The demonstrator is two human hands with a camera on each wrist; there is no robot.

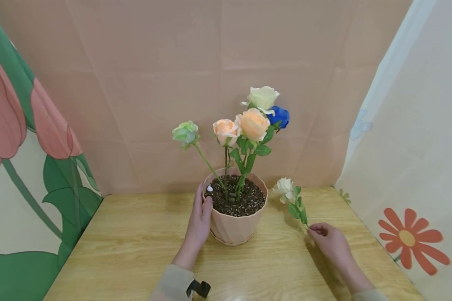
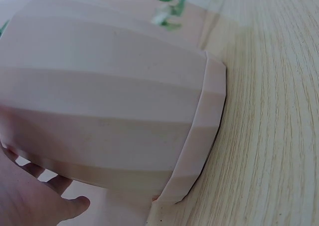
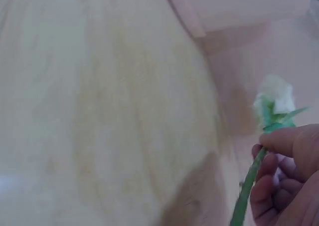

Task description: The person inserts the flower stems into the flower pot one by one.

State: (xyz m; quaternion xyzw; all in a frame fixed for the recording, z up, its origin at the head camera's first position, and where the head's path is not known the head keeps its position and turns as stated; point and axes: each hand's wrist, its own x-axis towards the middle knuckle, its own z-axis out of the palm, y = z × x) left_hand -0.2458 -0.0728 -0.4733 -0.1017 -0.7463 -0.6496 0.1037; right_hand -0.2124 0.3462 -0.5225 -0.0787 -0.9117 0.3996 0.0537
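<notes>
A pink ridged flowerpot (image 1: 236, 225) filled with dark soil (image 1: 245, 200) stands on the table. My left hand (image 1: 200, 217) rests against the left side of the pot, and the left wrist view shows its thumb (image 2: 75, 207) away from the wall. Between thumb and fingers, my right hand (image 1: 333, 244) pinches the green stem (image 3: 244, 198) of a white rose (image 1: 285, 189), right of the pot. In the soil stand a pale green rose (image 1: 186, 133), a pink rose (image 1: 226, 131), a peach rose (image 1: 254, 124), a cream rose (image 1: 263, 97) and a blue rose (image 1: 279, 117).
The wooden table (image 1: 135, 251) reaches back to a plain pink backdrop (image 1: 154, 83). Panels flank it, one with printed tulips (image 1: 54, 125) on the left, one with a red printed flower (image 1: 414, 240) on the right. A small white bit (image 1: 209, 188) lies on the soil.
</notes>
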